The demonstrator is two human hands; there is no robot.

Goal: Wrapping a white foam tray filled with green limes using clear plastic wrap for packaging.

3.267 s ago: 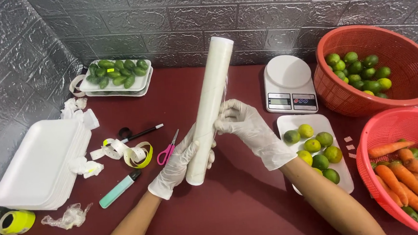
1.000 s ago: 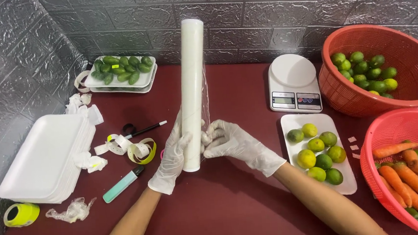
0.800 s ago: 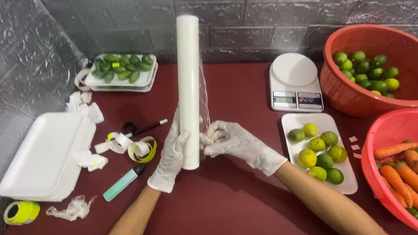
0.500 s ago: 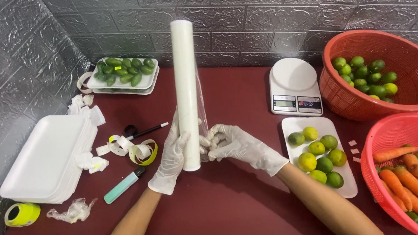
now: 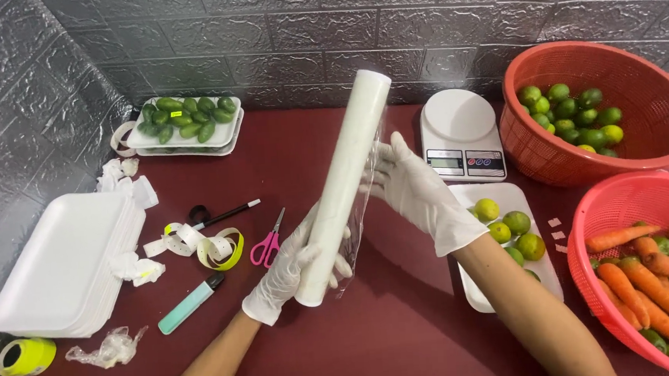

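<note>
Head view: cling film roll (image 5: 343,181) stands tilted over the red table (image 5: 406,338), just left of the white scale (image 5: 461,134). Left hand (image 5: 289,268) w/ fingers clamped round roll's lower end. Right hand (image 5: 416,191), fingers mostly spread, thumb & forefinger pinching the loose film edge (image 5: 363,209) beside roll. Pink scissors (image 5: 267,245) lie left of roll; foam tray of limes (image 5: 508,239) right of it.

Left hand (image 5: 289,272): thin white disposable glove, wrinkled, cuff bunched at wrist. Right hand (image 5: 416,191): matching white glove, cuff ending just past wrist. Forearms bare, no sleeves, no jewellery visible.
</note>
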